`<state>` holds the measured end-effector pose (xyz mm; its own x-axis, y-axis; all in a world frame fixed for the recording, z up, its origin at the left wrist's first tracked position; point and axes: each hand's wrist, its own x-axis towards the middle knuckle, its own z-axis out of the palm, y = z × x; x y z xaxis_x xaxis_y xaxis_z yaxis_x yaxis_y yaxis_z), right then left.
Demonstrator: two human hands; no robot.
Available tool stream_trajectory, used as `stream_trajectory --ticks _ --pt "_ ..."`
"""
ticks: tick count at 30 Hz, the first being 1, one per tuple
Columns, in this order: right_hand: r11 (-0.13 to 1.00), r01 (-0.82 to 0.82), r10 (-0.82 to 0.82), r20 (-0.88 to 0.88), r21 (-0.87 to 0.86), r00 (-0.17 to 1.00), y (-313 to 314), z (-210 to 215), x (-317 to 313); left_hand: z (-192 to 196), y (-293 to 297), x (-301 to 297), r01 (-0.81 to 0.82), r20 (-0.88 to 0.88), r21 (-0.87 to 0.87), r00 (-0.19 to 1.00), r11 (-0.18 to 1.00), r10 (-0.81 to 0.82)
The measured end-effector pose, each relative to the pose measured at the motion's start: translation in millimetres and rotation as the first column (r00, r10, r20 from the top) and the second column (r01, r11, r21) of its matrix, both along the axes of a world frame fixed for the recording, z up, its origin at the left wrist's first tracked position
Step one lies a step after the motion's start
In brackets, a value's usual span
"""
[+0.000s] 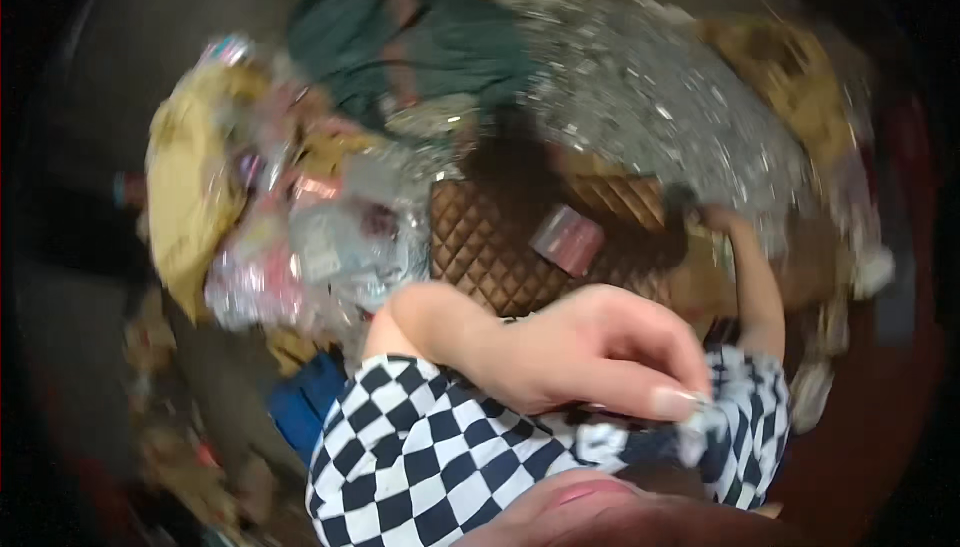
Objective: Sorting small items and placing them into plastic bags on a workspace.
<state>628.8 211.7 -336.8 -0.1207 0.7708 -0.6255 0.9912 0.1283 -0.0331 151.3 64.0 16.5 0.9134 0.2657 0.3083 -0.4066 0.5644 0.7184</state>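
Note:
My left hand point(600, 357) is bent across my chest, close to the camera. Its fingers curl in and meet the thumb against my black-and-white checked shirt point(420, 427); whatever lies in the pinch is hidden. Out to the right, my right hand point(715, 217) is small, dark and smeared by motion, near a dark rounded thing point(680, 202) at the edge of a brown quilted mat point(475, 247). I cannot tell whether its fingers hold that thing. On the mat lies a small clear packet point(568, 240) with pinkish-red contents.
Left of the mat, clear plastic packages point(350, 247) are heaped against a yellow bag point(190, 187). Dark green cloth point(440, 52) lies beyond it. A large pile of shiny clear packets point(640, 97) spreads at the far right, beside a brown-yellow bag point(790, 77). Something blue point(300, 402) sits lower left.

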Motion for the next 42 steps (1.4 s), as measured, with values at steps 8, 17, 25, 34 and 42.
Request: stream_trajectory --ticks 8,17,25,34,42 --pt "0.994 -0.037 0.061 -0.252 0.1 0.966 0 25 -87 -46 12 55 0.113 0.327 -0.341 0.945 0.933 0.005" --pt "0.997 0.04 -0.019 -0.294 0.064 0.956 -51 57 -135 -60 22 24 0.063 0.431 0.007 0.9 0.998 -0.06" --pt "0.991 -0.028 0.066 -0.296 0.131 0.953 -44 79 -149 -65 23 2 -0.02 0.496 0.147 0.866 0.989 -0.056" --pt "0.994 -0.026 0.054 -0.272 0.104 0.961 -83 70 -153 -68 18 -10 -0.113 0.542 0.226 0.84 0.968 -0.029" --pt "0.999 -0.017 0.033 -0.415 0.044 0.909 -42 24 -148 -90 26 6 -0.053 0.543 0.313 0.829 0.948 -0.133"
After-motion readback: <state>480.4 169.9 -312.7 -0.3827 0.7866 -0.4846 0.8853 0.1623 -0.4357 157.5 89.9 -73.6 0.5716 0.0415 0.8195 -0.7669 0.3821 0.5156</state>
